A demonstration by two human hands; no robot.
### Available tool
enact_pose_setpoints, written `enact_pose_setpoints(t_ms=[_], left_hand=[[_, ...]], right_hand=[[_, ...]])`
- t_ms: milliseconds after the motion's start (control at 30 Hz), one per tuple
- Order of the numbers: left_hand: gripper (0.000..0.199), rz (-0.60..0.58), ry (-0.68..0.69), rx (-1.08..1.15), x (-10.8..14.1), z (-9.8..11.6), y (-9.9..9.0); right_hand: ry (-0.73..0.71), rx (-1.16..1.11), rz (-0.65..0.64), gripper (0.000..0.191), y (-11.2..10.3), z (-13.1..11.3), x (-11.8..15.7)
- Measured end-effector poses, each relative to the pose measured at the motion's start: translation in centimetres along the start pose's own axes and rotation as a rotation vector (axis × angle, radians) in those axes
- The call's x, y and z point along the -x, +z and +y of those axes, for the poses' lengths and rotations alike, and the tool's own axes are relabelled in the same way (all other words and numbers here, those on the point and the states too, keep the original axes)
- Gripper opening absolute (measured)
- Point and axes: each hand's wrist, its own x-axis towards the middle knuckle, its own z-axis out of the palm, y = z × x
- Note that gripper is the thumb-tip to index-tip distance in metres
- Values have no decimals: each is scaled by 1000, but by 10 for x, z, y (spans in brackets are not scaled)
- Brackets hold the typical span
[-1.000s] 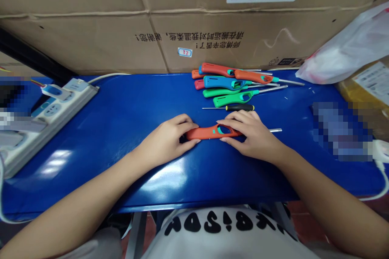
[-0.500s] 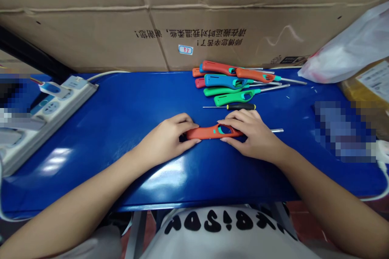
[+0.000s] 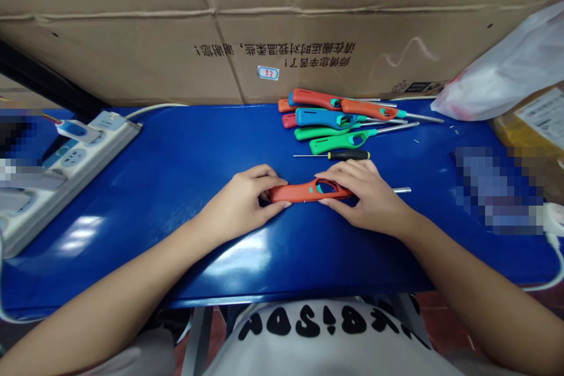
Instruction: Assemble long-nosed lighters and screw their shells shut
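An orange long-necked lighter (image 3: 296,192) lies level on the blue table, its metal tip showing past my right wrist. My left hand (image 3: 251,197) pinches the handle's left end between thumb and fingers. Around the trigger end, my right hand (image 3: 359,192) grips the same lighter, and its fingers hide part of the neck. Just beyond my right fingers is a screwdriver (image 3: 350,155) with a black and yellow handle. Behind it several lighters are piled, among them a green one (image 3: 337,143), a blue one (image 3: 319,117) and an orange-red one (image 3: 315,97).
A large cardboard box (image 3: 154,59) stands along the back of the blue table (image 3: 176,147). On the left is a white power strip (image 3: 88,158) with plugs and cables. A white plastic bag (image 3: 506,70) and a blurred-out object are at the right.
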Motion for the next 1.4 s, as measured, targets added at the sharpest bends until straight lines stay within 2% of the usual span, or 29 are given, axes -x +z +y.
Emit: enact_pose_setpoints(t_ms=[533,733,1400], left_hand=[[25,11,7,-22,1,6,-2],[23,-28,46,-46,0,3,-2],[23,-81,29,-133,3,3,-1]], right_hand=[[4,3,-5,30,-3,-4,-2],[-30,19,-9,31,-2,0,0],[-21,-5,44,31,1,0,1]])
